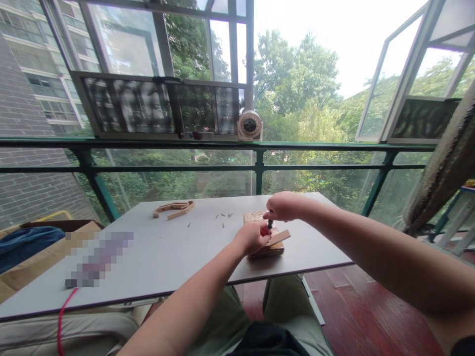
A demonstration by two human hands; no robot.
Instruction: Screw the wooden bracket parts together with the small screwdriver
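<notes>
My right hand (284, 205) is closed around the top of a dark screwdriver (270, 224), which stands upright with its lower end over a light wooden strip (280, 238). My left hand (254, 236) is closed at the strip's near-left end, beside the screwdriver; a bit of red shows between its fingers. Exactly what the left fingertips pinch is partly hidden. Beneath both hands, a block wrapped in pale, woven-looking material (266, 251) supports the strip. The screwdriver's tip cannot be seen.
Several small screws (223, 225) lie on the white table (178, 257) left of the block. Farther left are bent wooden pieces (174, 208) and a blurred-out object (100, 259) with a red cable (60, 316). A small round fan (250, 125) stands behind the table by the railing.
</notes>
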